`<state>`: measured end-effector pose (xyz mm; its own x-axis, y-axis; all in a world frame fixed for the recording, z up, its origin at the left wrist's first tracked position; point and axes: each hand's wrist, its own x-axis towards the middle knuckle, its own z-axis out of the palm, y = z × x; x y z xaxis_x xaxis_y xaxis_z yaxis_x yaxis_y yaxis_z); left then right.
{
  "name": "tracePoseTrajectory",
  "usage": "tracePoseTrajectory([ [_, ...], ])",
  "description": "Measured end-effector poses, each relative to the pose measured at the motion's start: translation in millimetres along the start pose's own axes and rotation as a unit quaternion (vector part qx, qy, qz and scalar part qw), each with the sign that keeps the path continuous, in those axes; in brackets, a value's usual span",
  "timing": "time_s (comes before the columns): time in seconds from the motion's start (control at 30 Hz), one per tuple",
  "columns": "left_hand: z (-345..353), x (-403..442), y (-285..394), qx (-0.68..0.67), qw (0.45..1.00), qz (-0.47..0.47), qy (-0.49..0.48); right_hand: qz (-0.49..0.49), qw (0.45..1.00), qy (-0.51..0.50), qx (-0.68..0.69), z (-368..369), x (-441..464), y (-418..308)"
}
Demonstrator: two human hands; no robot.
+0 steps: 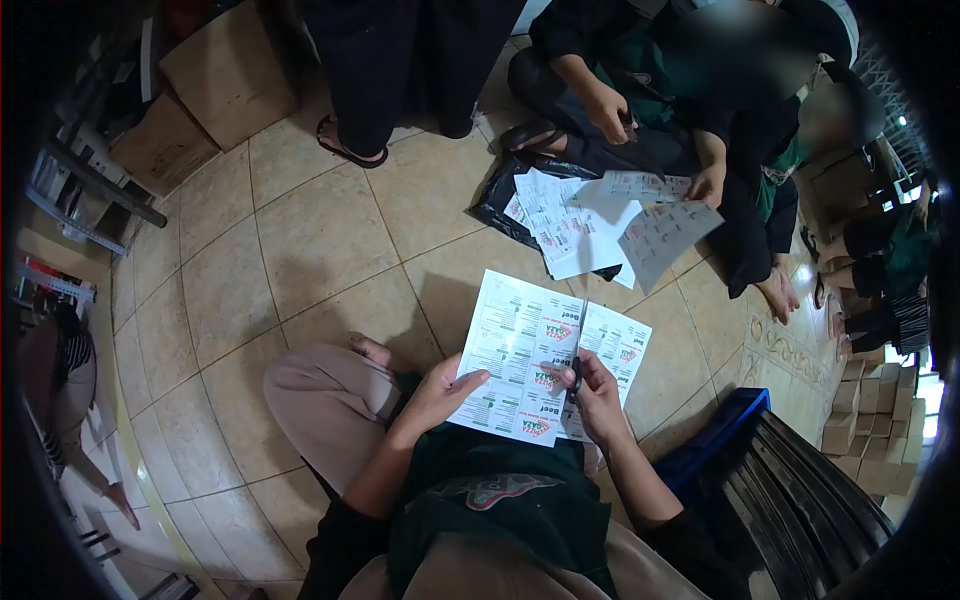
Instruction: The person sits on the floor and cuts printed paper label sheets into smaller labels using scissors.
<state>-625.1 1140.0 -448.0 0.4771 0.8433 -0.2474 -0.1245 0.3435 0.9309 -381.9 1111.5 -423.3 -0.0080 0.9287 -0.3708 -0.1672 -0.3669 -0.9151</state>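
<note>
My left hand [432, 400] grips the left edge of a printed sheet of labels [505, 345], thumb on top. The sheet carries repeated green and red print reading "Beef" and "Gaza". In my right hand [600, 405] is a pair of scissors [575, 377], its blades pointing away from me along the sheet's right side. Another printed piece [628, 345] shows to the right of the blades, partly behind my right hand; I cannot tell whether it is still joined to the sheet. The paper is held above my lap, over a dark green apron [480, 490].
Opposite, a person's hand [607, 112] holds a dark tool and the other a printed sheet [668, 238]. Loose sheets [560, 225] lie on a black plastic bag [490, 195]. A blue crate [735, 408] and black slatted object [800, 480] stand at right; cardboard boxes [230, 70] at upper left.
</note>
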Motion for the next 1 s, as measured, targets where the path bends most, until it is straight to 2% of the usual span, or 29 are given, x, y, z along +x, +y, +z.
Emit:
tracePoseTrajectory([
  [0.37, -1, 2, -5, 0.024, 1.0, -0.001, 0.0, 0.0, 1.0, -0.004, 0.0, -1, 1, 4],
  [0.47, -1, 2, -8, -0.006, 1.0, 0.002, 0.004, -0.012, 1.0, -0.011, 0.017, 1, 1, 4],
  [0.83, 0, 2, -5, 0.007, 1.0, 0.005, 0.008, 0.004, 0.999, 0.024, 0.027, 3, 2, 8],
  [1.0, -7, 2, -6, -0.014, 1.0, 0.007, 0.003, 0.001, 0.999, -0.004, 0.032, -7, 3, 4],
])
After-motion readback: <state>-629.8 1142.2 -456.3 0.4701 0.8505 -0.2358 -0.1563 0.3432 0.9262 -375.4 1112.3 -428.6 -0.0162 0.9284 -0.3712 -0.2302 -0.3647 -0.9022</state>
